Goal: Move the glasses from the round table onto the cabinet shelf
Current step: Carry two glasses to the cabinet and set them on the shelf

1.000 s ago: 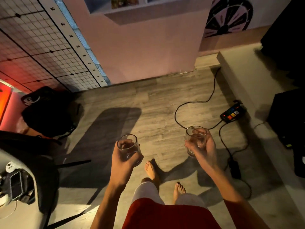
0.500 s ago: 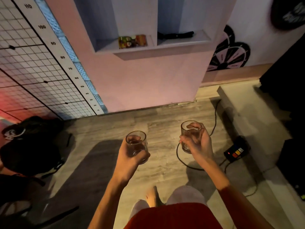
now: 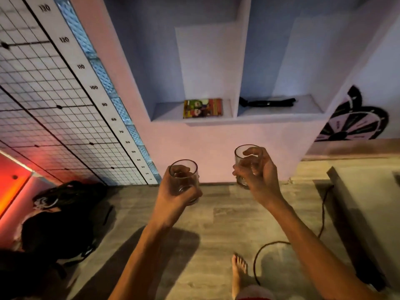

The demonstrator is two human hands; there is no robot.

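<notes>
My left hand (image 3: 175, 195) grips a clear short glass (image 3: 183, 173) upright in front of me. In my right hand (image 3: 258, 176) is a second clear glass (image 3: 245, 158), held a little higher and to the right. Both glasses hang in the air below the pink cabinet's shelf (image 3: 216, 121), which lies ahead and above them. The shelf has two open compartments split by a white divider. The round table is out of view.
A colourful packet (image 3: 203, 108) lies in the left compartment and a black object (image 3: 267, 102) in the right. A black bag (image 3: 62, 215) sits on the floor at left, and a black cable (image 3: 322, 215) runs at right beside a low platform (image 3: 368, 202).
I have walked closer to the cabinet and the view has tilted up. Both hands have risen with their glasses, and the shelf compartments now fill the upper view.
</notes>
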